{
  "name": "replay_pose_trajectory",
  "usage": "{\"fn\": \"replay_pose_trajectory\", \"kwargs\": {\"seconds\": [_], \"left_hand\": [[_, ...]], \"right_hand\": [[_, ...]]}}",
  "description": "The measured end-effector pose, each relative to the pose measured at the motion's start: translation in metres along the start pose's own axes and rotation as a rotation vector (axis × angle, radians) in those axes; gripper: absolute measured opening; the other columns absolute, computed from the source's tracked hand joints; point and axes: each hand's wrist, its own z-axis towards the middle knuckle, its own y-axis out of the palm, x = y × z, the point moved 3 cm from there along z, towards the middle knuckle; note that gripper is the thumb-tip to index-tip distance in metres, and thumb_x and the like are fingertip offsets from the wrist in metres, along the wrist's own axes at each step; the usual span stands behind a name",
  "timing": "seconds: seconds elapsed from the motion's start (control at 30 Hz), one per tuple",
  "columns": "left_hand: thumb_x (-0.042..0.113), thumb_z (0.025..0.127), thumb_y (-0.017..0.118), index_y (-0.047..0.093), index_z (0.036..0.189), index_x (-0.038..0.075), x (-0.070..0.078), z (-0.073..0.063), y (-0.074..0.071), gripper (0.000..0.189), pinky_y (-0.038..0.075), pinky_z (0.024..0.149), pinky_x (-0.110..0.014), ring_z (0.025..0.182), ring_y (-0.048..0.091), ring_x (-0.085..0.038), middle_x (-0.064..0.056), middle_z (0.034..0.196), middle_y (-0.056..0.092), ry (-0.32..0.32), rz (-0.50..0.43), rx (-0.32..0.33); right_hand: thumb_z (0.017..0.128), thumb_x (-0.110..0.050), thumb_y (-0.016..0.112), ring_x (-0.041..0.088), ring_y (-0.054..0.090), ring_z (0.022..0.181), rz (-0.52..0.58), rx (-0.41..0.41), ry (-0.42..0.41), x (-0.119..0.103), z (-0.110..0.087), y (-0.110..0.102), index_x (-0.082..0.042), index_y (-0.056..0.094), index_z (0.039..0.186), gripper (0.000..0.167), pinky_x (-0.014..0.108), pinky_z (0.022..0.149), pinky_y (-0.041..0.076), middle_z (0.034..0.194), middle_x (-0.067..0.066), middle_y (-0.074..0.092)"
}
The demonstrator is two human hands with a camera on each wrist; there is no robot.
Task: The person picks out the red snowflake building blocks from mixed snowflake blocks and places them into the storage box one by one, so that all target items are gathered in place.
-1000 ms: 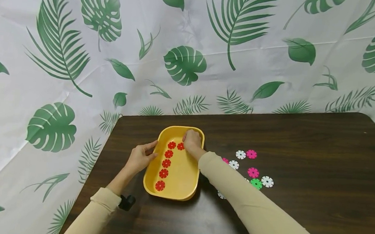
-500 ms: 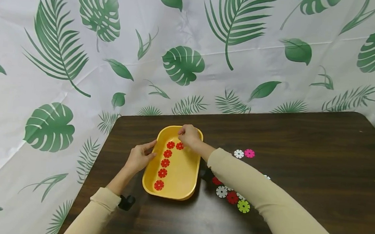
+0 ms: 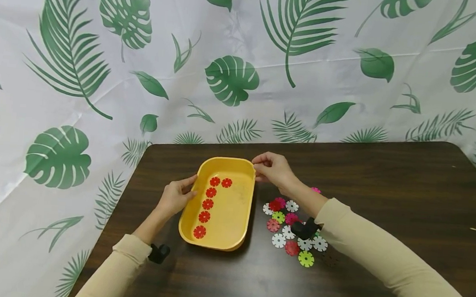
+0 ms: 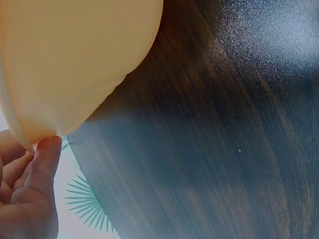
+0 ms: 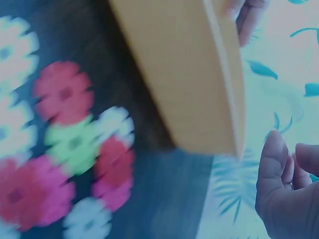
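Observation:
A yellow plastic tray (image 3: 233,213) stands on the table. My left hand (image 3: 174,196) grips its left rim, and the left wrist view shows the thumb and fingers (image 4: 46,159) pinching the wall. Several red notched discs (image 3: 207,204) lie inside in a column along the left side, with one more beside the far end. My right hand (image 3: 276,171) is just past the tray's far right corner. In the right wrist view its fingers (image 5: 270,164) are loosely bent, apart from the tray, with nothing seen between them.
Right of the tray, a loose pile of notched discs (image 3: 279,240) in white, pink, red and green lies on the dark wooden table (image 3: 385,202). The right forearm passes over part of it. A leaf-print cloth (image 3: 232,111) hangs behind the table.
My right hand has come out of the tray's far end and moved right, past its rim. The left hand keeps its hold, and the red discs stay where they were.

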Motion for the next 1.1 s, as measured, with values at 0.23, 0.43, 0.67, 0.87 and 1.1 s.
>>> {"fn": "replay_pose_trajectory", "kwargs": {"seconds": [0.23,0.43,0.67,0.87,1.1], "left_hand": [[0.0,0.089,0.061,0.046,0.138,0.004,0.001,0.001,-0.001,0.051,0.054,0.084,-0.039,0.114,0.058,-0.034,-0.019,0.138,0.048,0.009,0.003,0.002],[0.0,0.089,0.061,0.046,0.138,0.004,0.0,0.001,-0.001,0.052,0.054,0.083,-0.039,0.114,0.058,-0.034,-0.018,0.139,0.048,-0.008,0.002,-0.003],[-0.001,0.089,0.06,0.046,0.139,0.004,0.001,0.002,0.0,0.052,0.054,0.084,-0.039,0.113,0.058,-0.034,-0.019,0.139,0.048,-0.004,0.005,-0.005],[0.0,0.09,0.06,0.045,0.139,0.005,0.001,0.001,0.0,0.052,0.055,0.083,-0.039,0.114,0.058,-0.034,-0.02,0.139,0.048,-0.011,-0.001,-0.009],[0.001,0.09,0.059,0.045,0.139,0.005,0.0,0.001,0.0,0.052,0.055,0.083,-0.038,0.114,0.058,-0.033,-0.019,0.139,0.047,-0.003,-0.002,-0.012]], "right_hand": [[0.093,-0.006,0.057,0.012,0.062,0.073,0.002,0.024,0.041,0.028,-0.024,-0.038,0.01,0.054,0.118,0.03,0.029,0.074,0.059,0.092,0.013,0.058],[0.093,-0.008,0.058,0.015,0.062,0.077,-0.018,0.008,0.065,0.048,-0.044,-0.057,0.011,0.054,0.119,0.032,0.031,0.076,0.059,0.096,0.017,0.059],[0.092,-0.006,0.059,0.023,0.061,0.085,-0.073,-0.03,0.048,0.068,-0.064,-0.067,0.012,0.054,0.117,0.032,0.029,0.077,0.059,0.103,0.025,0.059],[0.089,-0.003,0.062,0.02,0.06,0.081,-0.219,-0.033,-0.008,0.077,-0.077,-0.071,0.011,0.059,0.111,0.027,0.027,0.072,0.058,0.095,0.018,0.064],[0.084,-0.003,0.067,0.018,0.055,0.076,-0.32,-0.049,-0.071,0.086,-0.087,-0.069,0.008,0.063,0.105,0.024,0.022,0.062,0.053,0.088,0.011,0.063]]}}
